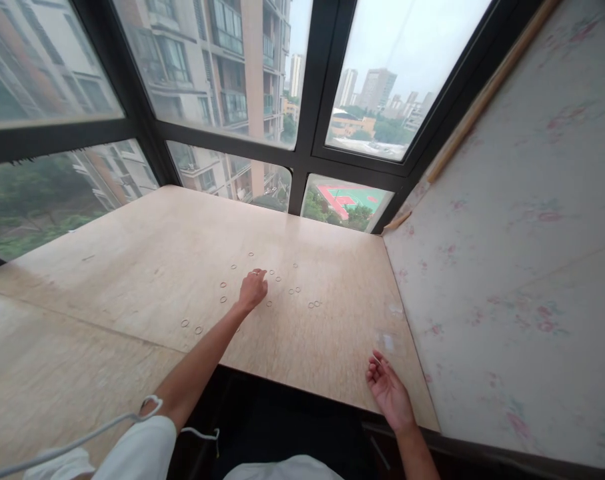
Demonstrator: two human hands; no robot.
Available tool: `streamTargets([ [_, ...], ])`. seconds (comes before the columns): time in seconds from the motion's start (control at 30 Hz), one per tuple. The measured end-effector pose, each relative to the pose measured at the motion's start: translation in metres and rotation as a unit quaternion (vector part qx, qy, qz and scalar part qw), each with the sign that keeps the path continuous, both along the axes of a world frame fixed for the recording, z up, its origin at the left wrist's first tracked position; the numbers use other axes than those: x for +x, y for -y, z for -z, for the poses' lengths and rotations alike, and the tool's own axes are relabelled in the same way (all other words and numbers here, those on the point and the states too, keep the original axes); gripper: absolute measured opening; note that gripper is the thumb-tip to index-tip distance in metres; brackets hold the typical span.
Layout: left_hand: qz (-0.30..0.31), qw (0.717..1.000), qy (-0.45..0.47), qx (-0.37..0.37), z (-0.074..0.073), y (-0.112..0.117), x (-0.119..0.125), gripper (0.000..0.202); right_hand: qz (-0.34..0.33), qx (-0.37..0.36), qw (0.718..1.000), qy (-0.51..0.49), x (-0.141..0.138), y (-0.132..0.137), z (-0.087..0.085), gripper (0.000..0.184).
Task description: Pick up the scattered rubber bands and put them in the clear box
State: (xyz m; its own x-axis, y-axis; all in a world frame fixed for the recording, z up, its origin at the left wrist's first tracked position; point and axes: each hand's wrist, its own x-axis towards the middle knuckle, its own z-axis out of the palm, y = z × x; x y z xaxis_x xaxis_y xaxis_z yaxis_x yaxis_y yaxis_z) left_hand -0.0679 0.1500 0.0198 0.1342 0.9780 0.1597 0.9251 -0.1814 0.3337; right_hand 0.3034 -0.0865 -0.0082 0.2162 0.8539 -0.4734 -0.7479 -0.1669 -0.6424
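Several thin small rings (223,299) lie scattered flat on the pale, marbled board (292,347). My left hand (253,290) reaches out among them, fingers bent and drawn together at the surface. A fine light curve shows at its fingers; whether it is a held ring or a worn one, I cannot tell. Close by its fingertips lies another ring (271,272). My right hand (389,393) is palm up near the front edge, fingers curled in towards the thumb. A thin pale line shows at those fingertips, too small to name. Just beyond it lies a clear plastic packet (388,343).
Dark-framed windows (302,163) border the board at the back and left. A wall with flowered paper (507,287) rises along the right. A white cable (102,427) runs across my left arm. Another clear piece (395,309) lies by the wall.
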Motion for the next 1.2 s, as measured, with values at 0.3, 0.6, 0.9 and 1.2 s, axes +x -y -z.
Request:
streamTargets([
  [0.3,-0.023,0.994,-0.090,-0.055,-0.005,-0.025,-0.049,0.026,-0.012,0.008,1.000,0.005,0.002,0.000,0.002,0.042],
  [0.6,-0.125,0.980,-0.111,-0.106,-0.014,-0.020,-0.109,0.031,-0.004,0.007,0.999,-0.046,0.004,0.002,0.000,0.039],
  [0.9,-0.105,0.986,-0.096,-0.081,-0.013,-0.014,-0.094,0.034,-0.004,-0.002,0.998,-0.059,0.005,0.001,0.000,0.043],
  [1.2,-0.103,0.989,-0.046,-0.098,-0.005,-0.024,-0.081,0.026,-0.001,-0.001,0.998,-0.063,0.005,0.001,0.000,0.045],
])
